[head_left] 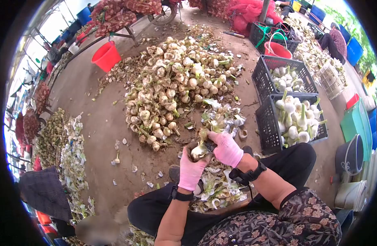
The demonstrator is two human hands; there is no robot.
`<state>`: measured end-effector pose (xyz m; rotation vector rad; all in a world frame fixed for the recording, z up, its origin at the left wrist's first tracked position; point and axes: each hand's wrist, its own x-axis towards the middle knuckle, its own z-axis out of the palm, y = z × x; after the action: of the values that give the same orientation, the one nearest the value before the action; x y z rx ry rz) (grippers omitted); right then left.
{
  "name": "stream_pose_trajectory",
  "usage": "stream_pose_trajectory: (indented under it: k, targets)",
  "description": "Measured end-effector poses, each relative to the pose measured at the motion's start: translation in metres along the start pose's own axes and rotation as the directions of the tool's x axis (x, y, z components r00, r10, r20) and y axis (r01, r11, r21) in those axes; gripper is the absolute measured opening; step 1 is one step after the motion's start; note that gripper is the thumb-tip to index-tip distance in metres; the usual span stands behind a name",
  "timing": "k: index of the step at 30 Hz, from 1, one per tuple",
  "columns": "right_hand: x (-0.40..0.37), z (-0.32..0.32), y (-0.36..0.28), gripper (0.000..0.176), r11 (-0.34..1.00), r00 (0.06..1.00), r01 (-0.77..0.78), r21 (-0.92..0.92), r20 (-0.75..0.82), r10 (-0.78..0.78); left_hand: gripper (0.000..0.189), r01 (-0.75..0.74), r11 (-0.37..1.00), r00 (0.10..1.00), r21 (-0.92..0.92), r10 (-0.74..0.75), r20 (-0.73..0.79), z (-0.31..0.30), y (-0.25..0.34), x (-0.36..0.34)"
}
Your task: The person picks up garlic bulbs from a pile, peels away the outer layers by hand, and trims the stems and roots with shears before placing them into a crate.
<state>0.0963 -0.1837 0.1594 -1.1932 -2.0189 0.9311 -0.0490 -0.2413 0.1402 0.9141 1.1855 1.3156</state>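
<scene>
Floral shirt (274, 217) foremost, a seated person clasps a bulb (198, 152) in the fingers of the left hand (191, 172), its stem (203, 136) pointing toward the pile (172, 86) beyond; the right hand (228, 151) curls its fingers beside that stem, grip unclear.

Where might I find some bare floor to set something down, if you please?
The widest bare patch of brown floor lies between the brownish garlic heap and the white husk strip at left. A narrower gap separates the heap from the black plastic crates. Pale peelings crowd the space between the black-trousered legs.
</scene>
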Motion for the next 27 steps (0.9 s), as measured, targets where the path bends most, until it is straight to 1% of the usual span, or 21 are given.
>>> stream_pose_trajectory:
  k: [2, 4, 6, 8, 9, 10, 11, 12, 13, 14, 15, 16, 18, 19, 21, 22, 23, 24, 25, 26, 27]
  targets:
    - [0.003, -0.001, -0.001, 0.035, 0.999, 1.000, -0.015, 0.050, 0.023, 0.014, 0.048, 0.009, 0.970, 1.000, 0.241, -0.013, 0.013, -0.005, 0.008, -0.003]
    - [0.004, -0.002, -0.001, 0.033, 0.990, 0.996, -0.093, 0.104, -0.007, 0.094, 0.044, 0.028, 0.977, 1.000, 0.210, -0.027, -0.005, -0.005, 0.008, -0.003]
    - [0.005, 0.008, 0.011, 0.031, 0.993, 0.993, -0.107, 0.045, -0.043, 0.109, 0.042, 0.110, 0.968, 0.994, 0.224, -0.107, -0.027, -0.008, -0.003, 0.001]
    - [0.007, 0.020, 0.025, 0.031, 0.995, 0.983, -0.082, 0.061, -0.162, 0.091, 0.041, 0.098, 0.968, 0.995, 0.229, -0.098, -0.015, -0.011, -0.007, 0.000]
    - [0.010, 0.017, 0.032, 0.033, 0.988, 0.966, -0.118, 0.102, -0.220, 0.138, 0.040, 0.094, 0.967, 0.995, 0.237, -0.096, -0.003, -0.012, -0.009, -0.005]
    - [0.014, 0.021, 0.066, 0.037, 0.987, 0.906, -0.161, 0.007, -0.396, 0.151, 0.044, 0.179, 0.962, 0.983, 0.206, -0.185, 0.012, -0.011, -0.003, -0.012]
    - [0.015, 0.008, 0.097, 0.036, 0.976, 0.899, -0.217, 0.004, -0.389, 0.201, 0.046, 0.187, 0.979, 0.980, 0.087, -0.191, 0.051, -0.013, -0.001, -0.017]
    - [0.018, -0.007, 0.100, 0.035, 0.962, 0.890, -0.273, 0.000, -0.380, 0.252, 0.049, 0.198, 0.980, 0.977, -0.033, -0.195, 0.090, -0.015, 0.000, -0.020]
    - [0.017, -0.009, 0.101, 0.035, 0.962, 0.890, -0.275, -0.002, -0.378, 0.253, 0.053, 0.265, 0.951, 0.961, -0.156, -0.247, 0.129, -0.019, 0.000, -0.017]
    - [0.010, -0.013, 0.103, 0.034, 0.920, 0.926, -0.363, -0.147, -0.162, 0.340, 0.053, 0.238, 0.939, 0.966, -0.247, -0.203, 0.159, -0.019, 0.001, -0.017]
    - [0.006, -0.020, 0.101, 0.033, 0.861, 0.897, -0.408, -0.304, 0.042, 0.440, 0.054, 0.288, 0.871, 0.955, -0.397, -0.230, 0.189, -0.018, 0.003, -0.015]
    - [0.000, -0.013, 0.114, 0.032, 0.853, 0.946, -0.150, -0.500, 0.179, 0.271, 0.055, 0.330, 0.780, 0.943, -0.532, -0.247, 0.222, -0.016, 0.006, -0.012]
    - [-0.011, -0.004, 0.102, 0.033, 0.959, 0.974, -0.217, -0.180, -0.102, 0.202, 0.057, 0.354, 0.773, 0.935, -0.527, -0.276, 0.222, -0.014, 0.010, -0.009]
    - [-0.011, -0.003, 0.094, 0.033, 0.961, 0.974, -0.219, -0.171, -0.102, 0.204, 0.058, 0.350, 0.758, 0.937, -0.551, -0.273, 0.220, -0.014, 0.011, -0.009]
    - [-0.015, -0.004, 0.080, 0.036, 0.969, 0.981, -0.116, 0.219, -0.127, 0.147, 0.058, 0.360, 0.741, 0.933, -0.567, -0.280, 0.226, -0.013, 0.008, -0.009]
    - [-0.015, -0.002, 0.070, 0.036, 0.862, 0.966, -0.238, 0.448, 0.014, 0.260, 0.058, 0.349, 0.767, 0.937, -0.538, -0.296, 0.185, -0.013, 0.006, -0.009]
    - [-0.015, -0.011, 0.040, 0.032, 0.865, 0.977, -0.203, 0.460, 0.034, 0.211, 0.057, 0.337, 0.791, 0.941, -0.511, -0.308, 0.144, -0.012, 0.004, -0.008]
    - [-0.015, -0.019, 0.014, 0.027, 0.865, 0.985, -0.169, 0.472, 0.058, 0.160, 0.057, 0.342, 0.789, 0.939, -0.511, -0.311, 0.148, -0.010, 0.004, -0.007]
    - [-0.014, -0.017, 0.010, 0.027, 0.865, 0.985, -0.172, 0.472, 0.058, 0.164, 0.058, 0.330, 0.798, 0.943, -0.505, -0.261, 0.206, -0.009, 0.006, -0.006]
    - [-0.013, -0.015, 0.007, 0.028, 0.889, 0.992, -0.129, 0.440, 0.052, 0.118, 0.058, 0.316, 0.807, 0.943, -0.500, -0.207, 0.262, -0.008, 0.008, -0.005]
    - [-0.013, -0.013, 0.004, 0.028, 0.909, 0.996, -0.085, 0.407, 0.047, 0.072, 0.056, 0.323, 0.838, 0.939, -0.441, -0.224, 0.261, -0.008, 0.007, -0.005]
